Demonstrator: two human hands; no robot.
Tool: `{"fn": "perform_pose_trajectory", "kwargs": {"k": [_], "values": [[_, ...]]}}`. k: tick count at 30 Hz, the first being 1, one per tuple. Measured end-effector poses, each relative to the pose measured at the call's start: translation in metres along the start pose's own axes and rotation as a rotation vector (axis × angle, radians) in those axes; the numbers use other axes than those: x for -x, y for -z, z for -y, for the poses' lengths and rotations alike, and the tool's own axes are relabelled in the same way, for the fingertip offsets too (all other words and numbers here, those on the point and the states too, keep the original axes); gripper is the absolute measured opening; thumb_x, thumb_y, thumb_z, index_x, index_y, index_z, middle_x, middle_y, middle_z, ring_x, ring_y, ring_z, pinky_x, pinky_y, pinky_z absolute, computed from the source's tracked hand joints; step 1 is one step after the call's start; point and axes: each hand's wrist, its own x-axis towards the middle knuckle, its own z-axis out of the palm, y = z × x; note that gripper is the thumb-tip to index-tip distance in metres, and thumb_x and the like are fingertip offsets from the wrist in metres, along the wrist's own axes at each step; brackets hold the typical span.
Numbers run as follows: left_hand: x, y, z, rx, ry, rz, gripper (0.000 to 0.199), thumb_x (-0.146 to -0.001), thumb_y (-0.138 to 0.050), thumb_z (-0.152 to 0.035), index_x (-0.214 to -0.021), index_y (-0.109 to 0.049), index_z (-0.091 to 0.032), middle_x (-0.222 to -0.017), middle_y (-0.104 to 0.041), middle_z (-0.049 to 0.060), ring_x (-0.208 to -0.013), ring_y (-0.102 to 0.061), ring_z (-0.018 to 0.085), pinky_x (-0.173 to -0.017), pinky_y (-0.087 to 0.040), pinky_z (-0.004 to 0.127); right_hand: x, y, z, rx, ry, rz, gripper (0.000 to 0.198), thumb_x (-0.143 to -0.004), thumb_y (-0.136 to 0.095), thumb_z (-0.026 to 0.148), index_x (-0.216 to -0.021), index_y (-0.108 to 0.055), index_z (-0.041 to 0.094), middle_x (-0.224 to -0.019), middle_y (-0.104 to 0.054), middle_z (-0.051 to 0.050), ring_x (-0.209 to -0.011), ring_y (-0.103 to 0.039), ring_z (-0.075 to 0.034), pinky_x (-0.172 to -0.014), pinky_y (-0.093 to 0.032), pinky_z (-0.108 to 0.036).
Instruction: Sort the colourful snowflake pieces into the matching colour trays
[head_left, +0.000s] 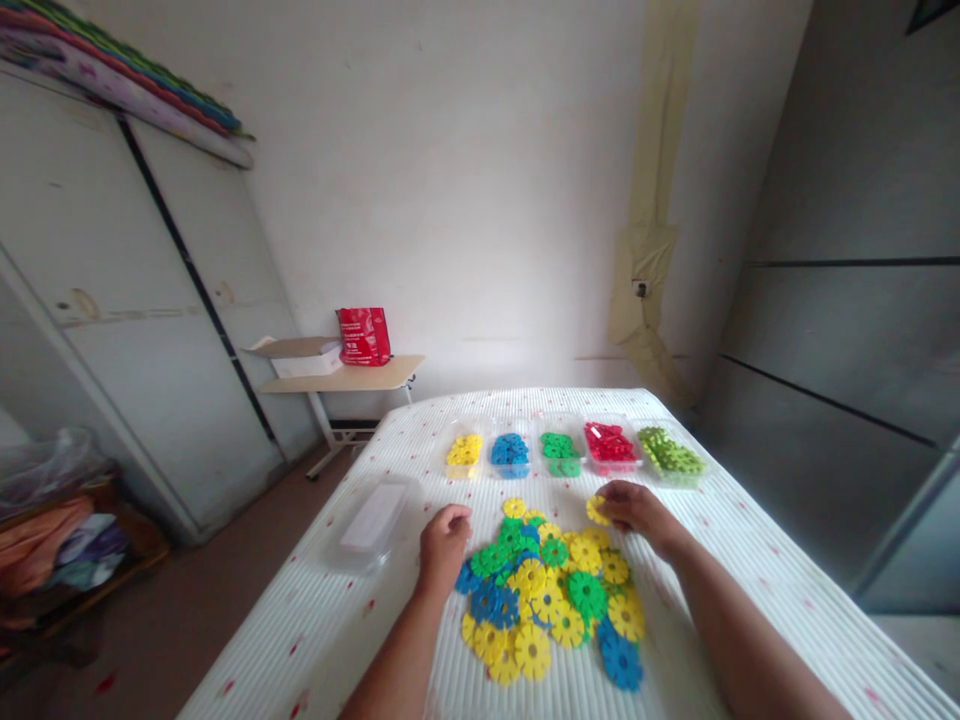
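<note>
My right hand (634, 508) pinches a yellow snowflake disc (597, 510) by its edge, just above the right rear side of a loose pile. Left of the pile, my left hand (446, 540) has its fingers curled together; whether anything is in them I cannot make out. Between my forearms the pile holds yellow, green and blue notched discs, among them a large green disc (587, 595) and a blue disc (621, 658) at the front right. One yellow disc (514, 508) lies at its far end.
Behind the pile stand clear boxes in a row: yellow discs (464, 452), blue discs (510, 452), green discs (559, 450), red pieces (609, 443), light-green pieces (667, 452). A clear plastic lid (373, 520) lies left. A side table (375, 374) holds a red bag (364, 336).
</note>
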Motion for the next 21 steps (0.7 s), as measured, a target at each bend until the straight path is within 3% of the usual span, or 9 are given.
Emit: {"fn": "perform_pose_trajectory", "kwargs": {"k": [2, 4, 10, 16, 21], "values": [[0.0, 0.0, -0.001, -0.002, -0.004, -0.003, 0.021, -0.063, -0.05, -0.028, -0.073, -0.065, -0.018, -0.054, -0.062, 0.0, -0.058, -0.061, 0.017, -0.052, -0.046, 0.024, 0.004, 0.01, -0.005, -0.127, -0.035, 0.105, 0.029, -0.061, -0.061, 0.031, -0.084, -0.063, 0.014, -0.053, -0.053, 0.004, -0.044, -0.044, -0.008, -0.043, -0.035, -0.021], [0.001, 0.001, -0.002, -0.005, -0.008, -0.002, 0.021, -0.062, -0.05, -0.028, -0.073, -0.065, -0.018, -0.054, -0.063, 0.0, -0.058, -0.061, 0.017, -0.053, -0.046, 0.024, 0.006, 0.014, -0.008, -0.066, -0.075, 0.167, 0.032, -0.057, -0.063, 0.025, -0.087, -0.066, 0.015, -0.053, -0.054, 0.004, -0.044, -0.045, -0.008, -0.043, -0.035, -0.021], [0.002, 0.001, -0.004, -0.008, -0.013, 0.002, 0.02, -0.063, -0.049, -0.027, -0.073, -0.064, -0.017, -0.055, -0.063, 0.001, -0.059, -0.062, 0.018, -0.054, -0.047, 0.025, 0.004, 0.005, -0.002, 0.367, 0.041, 0.19, 0.03, -0.056, -0.063, 0.016, -0.085, -0.072, 0.017, -0.077, -0.067, -0.003, -0.073, -0.06, -0.018, -0.066, -0.044, -0.025], [0.003, 0.0, -0.004, -0.008, -0.015, -0.002, 0.019, -0.064, -0.049, -0.026, -0.072, -0.064, -0.017, -0.056, -0.063, 0.001, -0.061, -0.063, 0.018, -0.055, -0.048, 0.025, 0.005, 0.002, 0.001, 0.459, 0.046, 0.201, 0.031, -0.056, -0.063, 0.013, -0.085, -0.07, 0.017, -0.075, -0.065, -0.001, -0.07, -0.058, -0.017, -0.059, -0.041, -0.023], [0.003, 0.0, -0.006, -0.01, -0.026, -0.001, 0.019, -0.063, -0.048, -0.025, -0.071, -0.063, -0.017, -0.059, -0.064, 0.001, -0.063, -0.063, 0.019, -0.057, -0.048, 0.026, 0.006, 0.0, 0.004, 0.425, 0.042, 0.22, 0.055, -0.055, -0.061, 0.01, -0.109, -0.064, 0.018, -0.082, -0.065, -0.002, -0.074, -0.059, -0.017, -0.065, -0.043, -0.024]]}}
